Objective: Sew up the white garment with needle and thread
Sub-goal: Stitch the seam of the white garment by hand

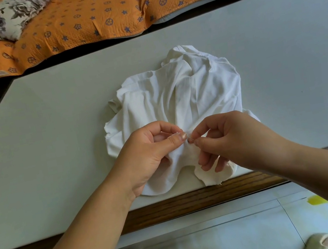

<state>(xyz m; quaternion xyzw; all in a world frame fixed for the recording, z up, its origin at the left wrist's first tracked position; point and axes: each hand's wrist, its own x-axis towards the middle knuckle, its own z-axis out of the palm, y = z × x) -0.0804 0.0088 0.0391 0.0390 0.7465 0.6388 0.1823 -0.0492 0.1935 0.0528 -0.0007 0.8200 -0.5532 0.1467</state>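
1. On the table (50,126), at its near edge, the white garment (175,92) lies bunched within reach.
2. The left hand (153,154) pinches a fold taut so the right hand (233,141), pinching the needle (190,139), can apparently stitch.

Soft daylight, moderately bright, no hard shadows. Pale glare patches on table (51,132) at far right. Folds of white garment (175,92) near overexposed, low contrast. Faint shade beneath left hand (148,155) and right hand (233,141). Thin needle (190,139) barely resolved. Wide-angle bend: table edges and orange cushion cover (97,16) curve. Corners slightly soft.
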